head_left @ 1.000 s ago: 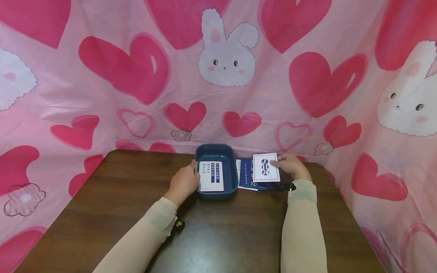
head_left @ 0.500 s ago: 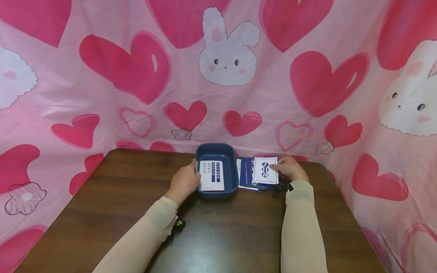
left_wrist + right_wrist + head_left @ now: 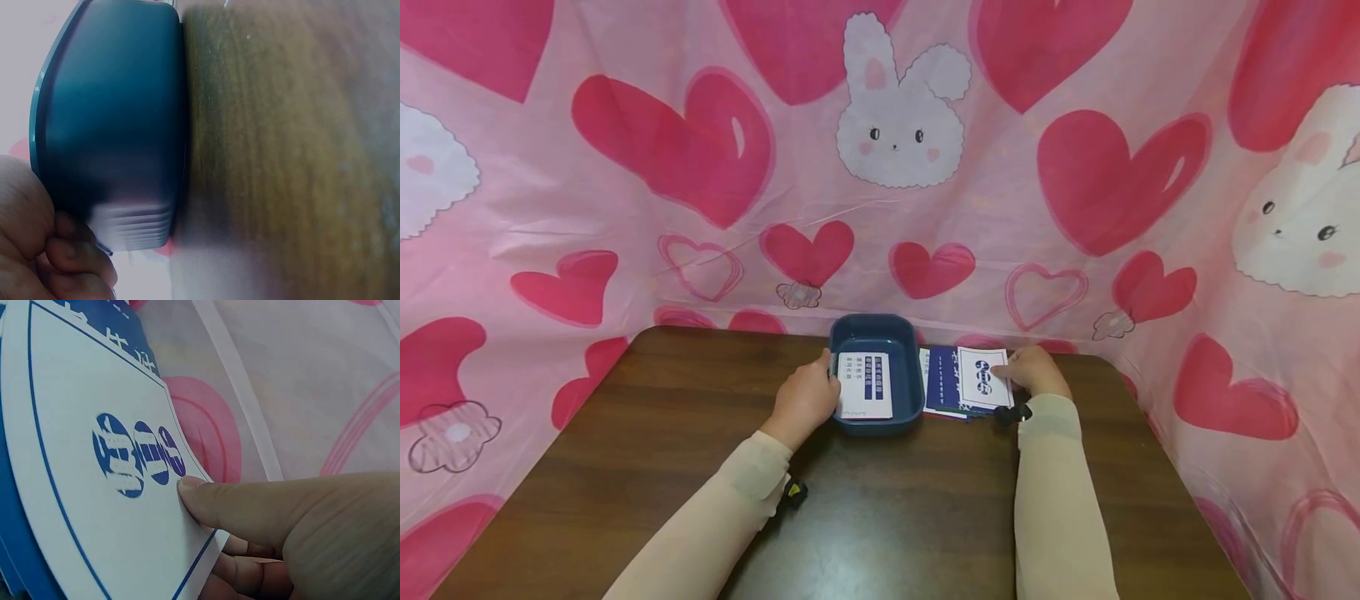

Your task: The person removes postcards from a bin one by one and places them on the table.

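Observation:
A dark blue plastic bin (image 3: 907, 367) stands near the table's back edge. My left hand (image 3: 806, 395) grips its left side, the thumb at the rim and the fingers curled against the outer wall (image 3: 112, 94). Inside the bin lies a white card (image 3: 855, 400) with dark blue print. To the right of the bin, my right hand (image 3: 1037, 372) pinches a white card with blue ovals (image 3: 69, 444), thumb on its face and fingers behind. That card overlaps a spread of blue and white cards (image 3: 942, 383); whether it touches them is unclear.
The brown wooden table (image 3: 865, 508) ends just behind the bin, where a pink heart-and-rabbit cloth (image 3: 865, 217) hangs at the back and sides. A small dark device (image 3: 1013, 415) sits at my right wrist.
My right hand has come slightly down and left, bringing the pinched white card lower over the other cards. The left hand and the bin have stayed in place.

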The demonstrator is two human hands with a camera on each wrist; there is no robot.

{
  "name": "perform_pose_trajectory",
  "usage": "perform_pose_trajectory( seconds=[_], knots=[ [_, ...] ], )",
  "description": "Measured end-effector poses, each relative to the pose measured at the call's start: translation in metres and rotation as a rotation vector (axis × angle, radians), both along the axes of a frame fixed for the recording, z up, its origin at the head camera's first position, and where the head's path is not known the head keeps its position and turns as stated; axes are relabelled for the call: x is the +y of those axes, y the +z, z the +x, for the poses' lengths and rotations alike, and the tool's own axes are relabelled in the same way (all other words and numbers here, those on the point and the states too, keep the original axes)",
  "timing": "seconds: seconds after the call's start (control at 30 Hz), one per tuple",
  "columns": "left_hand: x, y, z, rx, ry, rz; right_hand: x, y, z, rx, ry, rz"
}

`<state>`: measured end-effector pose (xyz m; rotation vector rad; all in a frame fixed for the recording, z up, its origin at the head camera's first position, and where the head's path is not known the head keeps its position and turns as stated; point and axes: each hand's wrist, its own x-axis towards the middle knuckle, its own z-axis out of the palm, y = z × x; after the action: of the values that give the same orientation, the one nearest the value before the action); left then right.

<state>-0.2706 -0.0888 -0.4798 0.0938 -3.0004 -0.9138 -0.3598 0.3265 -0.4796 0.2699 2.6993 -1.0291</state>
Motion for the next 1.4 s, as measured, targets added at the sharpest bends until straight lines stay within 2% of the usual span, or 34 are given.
perform_pose_trajectory(
  seconds=[0.17, 0.4, 0.6, 0.77, 1.07, 1.27, 1.4],
  knots=[
    [-0.001, -0.001, 0.002, -0.011, 0.003, 0.010, -0.003, -0.003, -0.004, -0.003, -0.002, 0.028],
    [-0.002, 0.001, 0.001, 0.002, -0.002, 0.002, -0.012, 0.001, -0.003, 0.060, -0.056, 0.062],
    [-0.002, 0.002, 0.000, 0.003, -0.006, 0.007, -0.010, 0.002, -0.007, 0.071, -0.038, 0.057],
    [-0.002, 0.001, -0.001, -0.001, -0.008, -0.002, -0.014, 0.013, -0.006, 0.132, -0.007, 0.024],
    [-0.002, 0.000, -0.002, 0.013, -0.005, -0.020, -0.060, 0.050, 0.002, 0.254, 0.134, -0.040],
    [0.000, 0.002, 0.000, 0.002, -0.001, -0.002, -0.105, 0.059, 0.004, 0.288, 0.255, -0.105],
    [0.000, 0.002, -0.001, 0.010, -0.001, -0.002, -0.139, 0.066, 0.004, 0.274, 0.325, -0.119]
  ],
)
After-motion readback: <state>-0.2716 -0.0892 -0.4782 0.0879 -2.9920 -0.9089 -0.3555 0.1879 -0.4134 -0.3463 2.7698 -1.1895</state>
